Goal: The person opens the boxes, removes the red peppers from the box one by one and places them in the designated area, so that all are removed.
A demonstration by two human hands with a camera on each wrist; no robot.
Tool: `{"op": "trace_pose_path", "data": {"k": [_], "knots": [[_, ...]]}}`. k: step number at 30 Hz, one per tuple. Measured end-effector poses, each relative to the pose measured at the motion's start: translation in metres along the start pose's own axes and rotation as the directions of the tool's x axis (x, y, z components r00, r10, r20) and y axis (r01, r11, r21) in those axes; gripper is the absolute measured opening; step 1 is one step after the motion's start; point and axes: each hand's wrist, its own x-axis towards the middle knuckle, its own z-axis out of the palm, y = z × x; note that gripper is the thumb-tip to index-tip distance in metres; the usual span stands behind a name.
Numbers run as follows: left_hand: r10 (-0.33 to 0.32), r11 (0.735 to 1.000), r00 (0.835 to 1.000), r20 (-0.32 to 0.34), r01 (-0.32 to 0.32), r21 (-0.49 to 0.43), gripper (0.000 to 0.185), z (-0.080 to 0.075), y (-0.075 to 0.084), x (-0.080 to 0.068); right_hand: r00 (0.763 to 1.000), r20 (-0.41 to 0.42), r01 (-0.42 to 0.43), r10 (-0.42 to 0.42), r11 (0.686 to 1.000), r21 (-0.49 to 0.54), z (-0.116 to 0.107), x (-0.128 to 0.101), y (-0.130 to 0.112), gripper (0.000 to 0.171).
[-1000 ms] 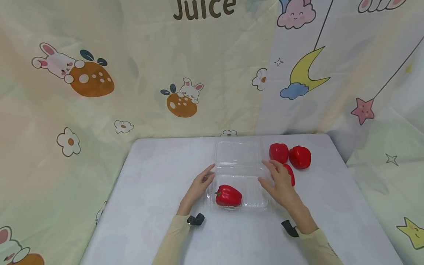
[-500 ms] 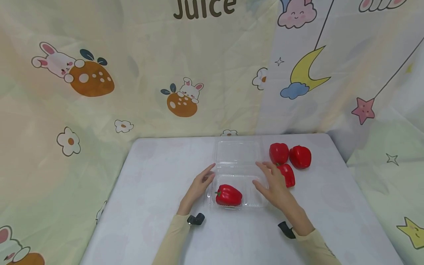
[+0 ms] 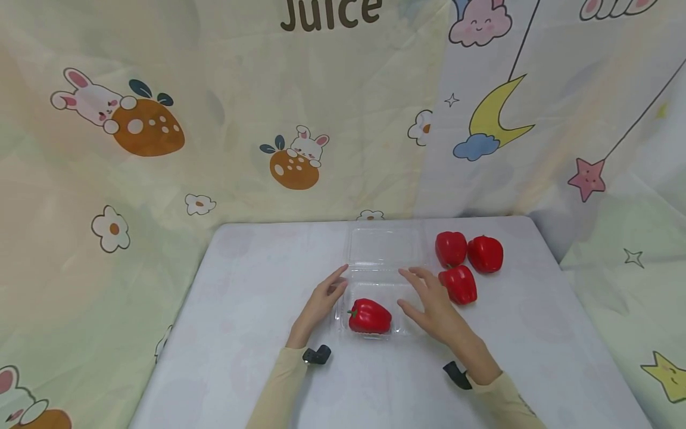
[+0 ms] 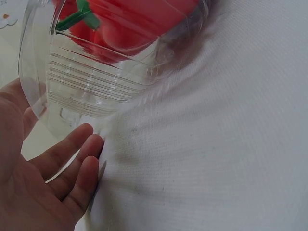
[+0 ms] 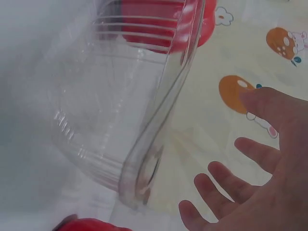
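A clear plastic clamshell container lies open on the table, its lid folded back toward the rear. One red bell pepper lies on its side in the left of the base, green stem pointing left; it also shows through the plastic wall in the left wrist view. At the container's left side is my left hand, fingers loosely extended, thumb close to the rim; contact is unclear. My right hand hovers over the right part of the base, fingers spread and holding nothing.
Right of the container sit three more red bell peppers: one at the back, one at the far right and one nearer, just behind my right hand. The white-covered table ends at a printed cloth backdrop.
My right hand has moved left over the container, away from the loose peppers, bringing the nearest one into fuller view. My left hand and the pepper in the container have stayed put.
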Motion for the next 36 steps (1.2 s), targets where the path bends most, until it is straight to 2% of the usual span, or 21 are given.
{"op": "trace_pose_path", "data": {"k": [7, 13, 18, 36], "knots": [[0.006, 1.0, 1.0, 0.003, -0.006, 0.002, 0.051, -0.001, 0.001, -0.001, 0.998, 0.022, 0.061, -0.06, 0.998, -0.032, 0.006, -0.001, -0.008, 0.088], [0.009, 1.0, 1.0, 0.004, -0.009, 0.009, 0.051, -0.002, 0.002, -0.001, 0.995, 0.086, 0.057, -0.056, 0.998, -0.002, 0.009, -0.004, -0.015, 0.088], [-0.012, 1.0, 1.0, 0.008, 0.011, 0.001, 0.05, -0.001, 0.001, 0.0, 0.993, 0.103, 0.057, -0.057, 0.998, 0.008, 0.012, -0.005, -0.02, 0.088], [0.004, 1.0, 1.0, 0.004, -0.004, 0.002, 0.05, -0.001, 0.002, 0.0, 0.979, 0.185, 0.09, -0.08, 0.995, -0.044, 0.021, -0.001, -0.035, 0.081]]}}
